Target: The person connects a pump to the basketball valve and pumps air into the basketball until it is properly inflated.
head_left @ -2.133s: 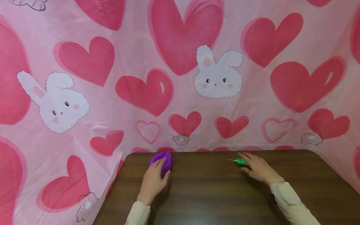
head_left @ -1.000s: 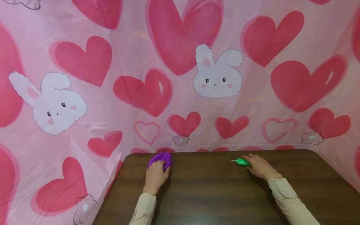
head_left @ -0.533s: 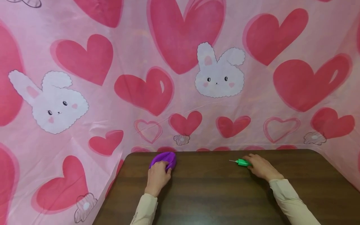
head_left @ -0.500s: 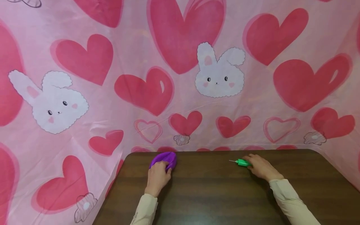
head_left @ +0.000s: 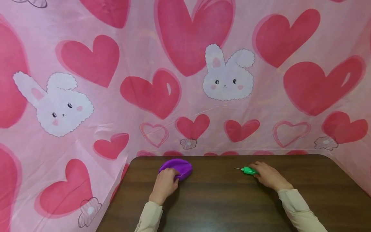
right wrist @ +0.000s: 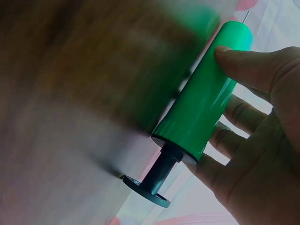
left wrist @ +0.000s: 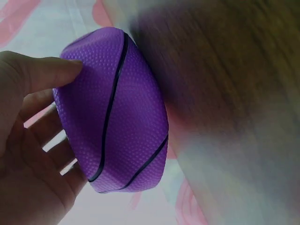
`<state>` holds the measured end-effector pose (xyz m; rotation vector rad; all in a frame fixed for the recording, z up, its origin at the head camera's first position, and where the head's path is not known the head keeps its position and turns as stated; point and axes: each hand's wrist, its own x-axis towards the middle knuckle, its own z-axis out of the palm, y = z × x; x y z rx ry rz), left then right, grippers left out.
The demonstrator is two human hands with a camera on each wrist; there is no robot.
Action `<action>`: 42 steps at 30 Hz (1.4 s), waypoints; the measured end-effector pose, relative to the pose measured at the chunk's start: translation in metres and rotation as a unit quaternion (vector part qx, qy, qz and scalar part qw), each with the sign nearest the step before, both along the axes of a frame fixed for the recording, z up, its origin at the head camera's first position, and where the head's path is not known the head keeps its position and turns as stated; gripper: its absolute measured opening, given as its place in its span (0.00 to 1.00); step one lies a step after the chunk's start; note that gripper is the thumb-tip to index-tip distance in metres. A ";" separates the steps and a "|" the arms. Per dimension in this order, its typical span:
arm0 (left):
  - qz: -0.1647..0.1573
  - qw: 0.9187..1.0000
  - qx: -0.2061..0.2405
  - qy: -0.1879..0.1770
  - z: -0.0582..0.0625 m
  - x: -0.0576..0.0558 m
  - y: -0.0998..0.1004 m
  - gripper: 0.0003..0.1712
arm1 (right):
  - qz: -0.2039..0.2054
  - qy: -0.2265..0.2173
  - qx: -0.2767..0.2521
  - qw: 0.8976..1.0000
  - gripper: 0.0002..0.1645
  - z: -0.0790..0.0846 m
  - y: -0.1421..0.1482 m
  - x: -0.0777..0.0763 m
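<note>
A deflated purple ball [head_left: 183,170] with a pebbled skin and black seam lines sits near the table's far edge, left of centre. My left hand [head_left: 165,185] grips its near side; in the left wrist view the thumb [left wrist: 56,72] presses one face of the ball [left wrist: 131,103] and the fingers go behind it. To the right, my right hand [head_left: 270,175] holds a green ball pump [head_left: 248,170] whose thin needle points left. In the right wrist view the thumb lies across the green barrel [right wrist: 204,98], with fingers behind, and the black plunger handle [right wrist: 147,192] sticks out slightly.
The dark wood table [head_left: 214,199] has rounded far corners. Behind and beside it hangs a pink cloth [head_left: 191,96] printed with hearts and rabbits, close against the far edge.
My left hand's fingers have curled onto the ball, then shifted it right and turned it. My right hand has closed round the pump, now slightly nearer me.
</note>
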<state>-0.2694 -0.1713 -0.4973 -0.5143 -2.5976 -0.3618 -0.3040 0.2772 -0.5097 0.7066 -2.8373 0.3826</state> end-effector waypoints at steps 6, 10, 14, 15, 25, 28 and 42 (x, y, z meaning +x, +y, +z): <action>-0.034 0.999 -0.036 0.009 0.002 0.005 0.005 0.16 | 0.003 -0.011 0.001 1.000 0.25 -0.001 -0.005 0.004; -0.047 0.998 -0.045 -0.001 0.004 0.008 0.012 0.13 | 0.006 0.003 -0.002 1.000 0.25 0.002 -0.011 0.008; -0.064 0.997 -0.050 -0.018 0.005 0.013 0.019 0.10 | 0.013 0.024 -0.012 1.000 0.24 0.007 -0.018 0.013; -0.068 0.996 -0.051 -0.021 0.005 0.014 0.021 0.09 | 0.016 0.026 -0.013 0.999 0.24 0.009 -0.021 0.015; -0.092 0.993 -0.061 -0.032 0.007 0.023 0.033 0.05 | 0.052 0.078 0.011 0.996 0.28 0.026 -0.046 0.028; -0.103 0.992 -0.062 -0.040 0.009 0.025 0.037 0.06 | 0.067 0.100 0.008 0.993 0.29 0.031 -0.054 0.031; -0.133 0.988 -0.072 -0.027 0.006 0.032 0.049 0.07 | 0.130 0.157 0.010 0.979 0.30 0.038 -0.089 0.050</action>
